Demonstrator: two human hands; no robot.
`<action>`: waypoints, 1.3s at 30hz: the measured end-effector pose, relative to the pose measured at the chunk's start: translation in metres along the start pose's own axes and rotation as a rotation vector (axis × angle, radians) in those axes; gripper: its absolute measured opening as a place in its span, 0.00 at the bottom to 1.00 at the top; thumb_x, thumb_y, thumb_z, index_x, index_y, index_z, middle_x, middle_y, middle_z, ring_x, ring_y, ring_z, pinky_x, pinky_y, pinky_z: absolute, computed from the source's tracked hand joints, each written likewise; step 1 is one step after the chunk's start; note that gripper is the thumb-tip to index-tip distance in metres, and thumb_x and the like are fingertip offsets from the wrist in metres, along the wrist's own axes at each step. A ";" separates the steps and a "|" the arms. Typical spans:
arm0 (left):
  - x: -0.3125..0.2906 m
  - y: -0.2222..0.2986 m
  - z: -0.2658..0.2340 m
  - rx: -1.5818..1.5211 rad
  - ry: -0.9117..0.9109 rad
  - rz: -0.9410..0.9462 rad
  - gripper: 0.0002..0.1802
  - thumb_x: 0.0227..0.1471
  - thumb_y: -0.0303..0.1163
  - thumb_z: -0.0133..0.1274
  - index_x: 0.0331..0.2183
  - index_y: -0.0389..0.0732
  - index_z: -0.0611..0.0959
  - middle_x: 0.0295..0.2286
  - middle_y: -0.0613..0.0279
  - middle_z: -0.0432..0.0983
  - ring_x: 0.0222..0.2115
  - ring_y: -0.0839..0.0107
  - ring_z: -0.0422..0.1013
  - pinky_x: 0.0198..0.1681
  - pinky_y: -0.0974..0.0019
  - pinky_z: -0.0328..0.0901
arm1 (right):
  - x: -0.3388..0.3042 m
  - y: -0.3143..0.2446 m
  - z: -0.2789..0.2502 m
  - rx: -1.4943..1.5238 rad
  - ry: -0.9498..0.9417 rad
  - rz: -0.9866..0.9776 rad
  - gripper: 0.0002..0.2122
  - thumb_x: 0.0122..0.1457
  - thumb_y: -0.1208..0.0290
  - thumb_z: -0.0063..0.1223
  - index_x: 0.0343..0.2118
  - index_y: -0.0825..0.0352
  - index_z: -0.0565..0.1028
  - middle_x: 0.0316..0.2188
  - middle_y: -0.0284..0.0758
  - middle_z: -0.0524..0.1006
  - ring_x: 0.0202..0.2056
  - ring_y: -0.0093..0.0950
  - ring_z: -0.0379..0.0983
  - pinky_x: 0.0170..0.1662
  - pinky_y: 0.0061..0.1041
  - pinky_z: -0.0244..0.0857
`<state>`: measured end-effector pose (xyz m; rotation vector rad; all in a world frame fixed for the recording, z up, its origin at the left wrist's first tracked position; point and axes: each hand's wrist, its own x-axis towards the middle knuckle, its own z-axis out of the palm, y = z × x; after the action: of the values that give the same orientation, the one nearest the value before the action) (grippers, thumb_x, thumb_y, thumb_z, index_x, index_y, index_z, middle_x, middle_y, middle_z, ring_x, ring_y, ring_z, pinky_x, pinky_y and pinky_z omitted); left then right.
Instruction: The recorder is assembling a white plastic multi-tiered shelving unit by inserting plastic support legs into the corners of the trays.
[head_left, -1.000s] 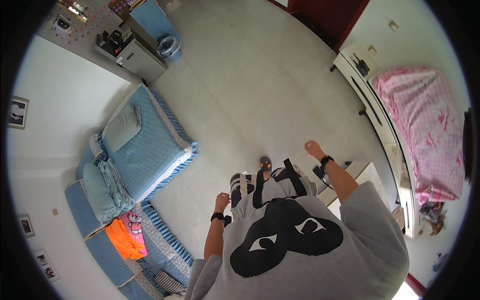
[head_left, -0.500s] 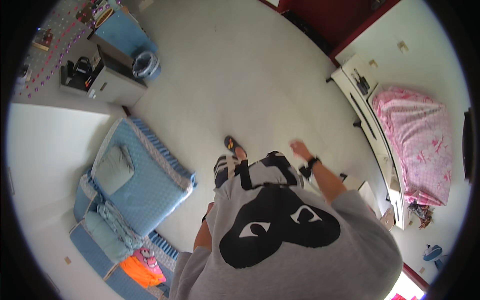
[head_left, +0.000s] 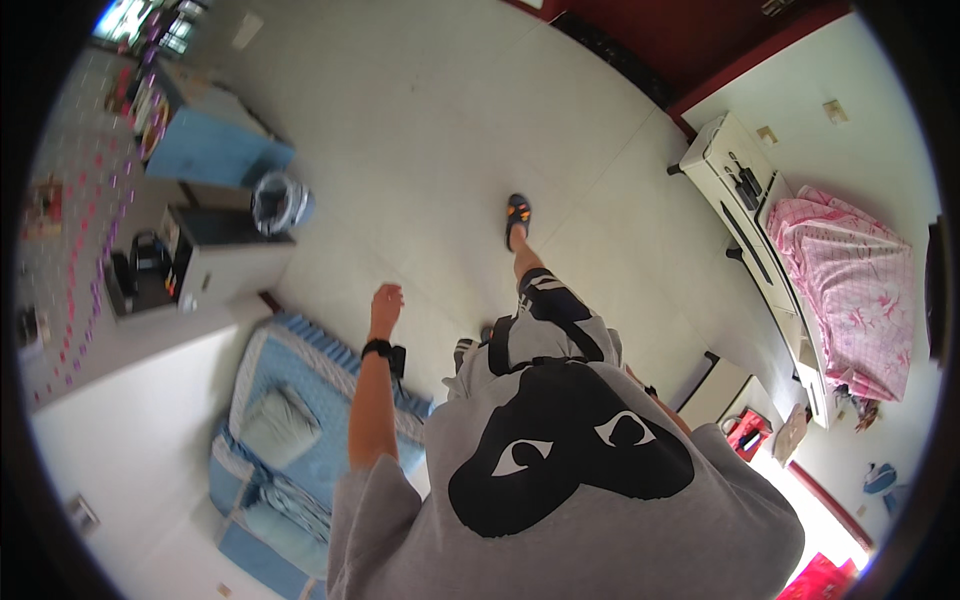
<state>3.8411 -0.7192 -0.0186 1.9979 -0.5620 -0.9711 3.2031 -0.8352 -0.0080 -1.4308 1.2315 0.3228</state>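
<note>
My left hand (head_left: 386, 308) swings forward over the floor, to the right of the blue sofa. Its fingers are loosely curled in, and nothing shows in them. A black band (head_left: 377, 348) with a small dark box circles that wrist. On the right side, just a bit of my forearm with a dark band (head_left: 651, 391) shows past my grey shirt (head_left: 590, 530); the hand itself is hidden behind my body. One foot in a dark clog (head_left: 517, 215) with orange marks is stretched ahead of me.
A blue-covered sofa (head_left: 345, 395) with cushions lies left. Farther off stand a dark-topped cabinet (head_left: 225, 275), a lined bin (head_left: 280, 203) and a blue box-like unit (head_left: 205, 150). Along the right wall runs a low white cabinet (head_left: 735, 215) under a pink cloth (head_left: 850, 290). A dark red door (head_left: 720, 40) is ahead.
My left hand has swung forward into view while my right hand has gone back out of sight. One foot has stepped ahead, and the room has shifted around me as I walk.
</note>
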 end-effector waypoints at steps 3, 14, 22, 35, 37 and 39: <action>0.028 -0.051 -0.023 -0.115 -0.276 0.008 0.09 0.47 0.24 0.50 0.33 0.34 0.78 0.26 0.58 0.77 0.24 0.70 0.74 0.27 0.67 0.69 | 0.098 -0.137 -0.065 0.519 0.133 0.046 0.10 0.59 0.69 0.46 0.29 0.69 0.76 0.21 0.34 0.76 0.30 0.29 0.75 0.33 0.27 0.68; 0.177 -0.037 0.042 0.337 -0.077 0.008 0.15 0.52 0.36 0.48 0.26 0.34 0.80 0.23 0.50 0.77 0.24 0.61 0.73 0.28 0.61 0.66 | 0.297 -0.441 -0.298 0.594 0.409 -0.223 0.10 0.60 0.68 0.43 0.39 0.65 0.74 0.20 0.30 0.74 0.22 0.19 0.72 0.26 0.18 0.65; 0.417 0.136 -0.072 0.732 -1.150 0.905 0.10 0.52 0.34 0.50 0.32 0.38 0.79 0.21 0.57 0.75 0.20 0.64 0.72 0.23 0.64 0.65 | 0.292 -0.395 -0.183 0.811 0.764 0.203 0.11 0.57 0.66 0.46 0.33 0.68 0.77 0.22 0.36 0.78 0.28 0.29 0.75 0.34 0.29 0.68; 0.773 0.477 0.032 1.220 -0.628 -0.079 0.11 0.43 0.24 0.43 0.13 0.34 0.72 0.10 0.52 0.68 0.08 0.65 0.63 0.09 0.63 0.55 | 0.385 -0.500 0.211 1.125 0.881 0.754 0.13 0.46 0.63 0.55 0.29 0.67 0.81 0.25 0.40 0.80 0.23 0.32 0.78 0.28 0.32 0.72; 0.761 0.529 0.109 1.107 -0.704 -0.057 0.07 0.45 0.23 0.41 0.21 0.34 0.74 0.15 0.54 0.71 0.11 0.66 0.67 0.10 0.67 0.54 | 0.380 -0.512 0.165 1.307 0.873 0.719 0.12 0.46 0.63 0.55 0.30 0.66 0.81 0.26 0.40 0.80 0.25 0.33 0.78 0.30 0.32 0.72; 0.735 0.544 0.181 1.099 -0.819 0.040 0.08 0.47 0.25 0.40 0.24 0.35 0.74 0.17 0.57 0.71 0.13 0.69 0.68 0.11 0.69 0.55 | 0.366 -0.507 0.133 1.481 0.763 0.680 0.13 0.46 0.63 0.56 0.31 0.65 0.81 0.28 0.41 0.80 0.29 0.34 0.78 0.33 0.33 0.72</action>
<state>4.1190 -1.6063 0.0514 2.3660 -1.8946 -1.6793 3.8169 -1.0086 -0.0479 0.2408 1.8753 -0.6802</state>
